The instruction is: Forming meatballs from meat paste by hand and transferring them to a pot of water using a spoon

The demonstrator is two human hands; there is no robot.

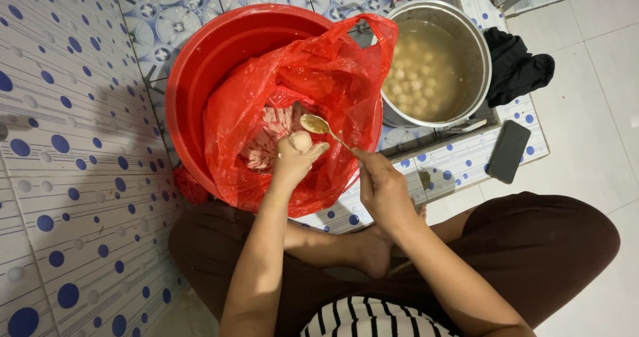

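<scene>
Crossed legs sit nearest, and above them the right hand pinches a spoon by its handle while the left hand curls its fingertips round a pale ball of paste over the red bag lining the red basin. Judging by this, the spoon's bowl should slide close under the ball to lift it off whole. Farther right, a pot of broth holds floating balls.

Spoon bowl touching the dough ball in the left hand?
Apart. Head view shows a thin gap of red bag between the spoon bowl and the dough ball in the left hand.
</scene>
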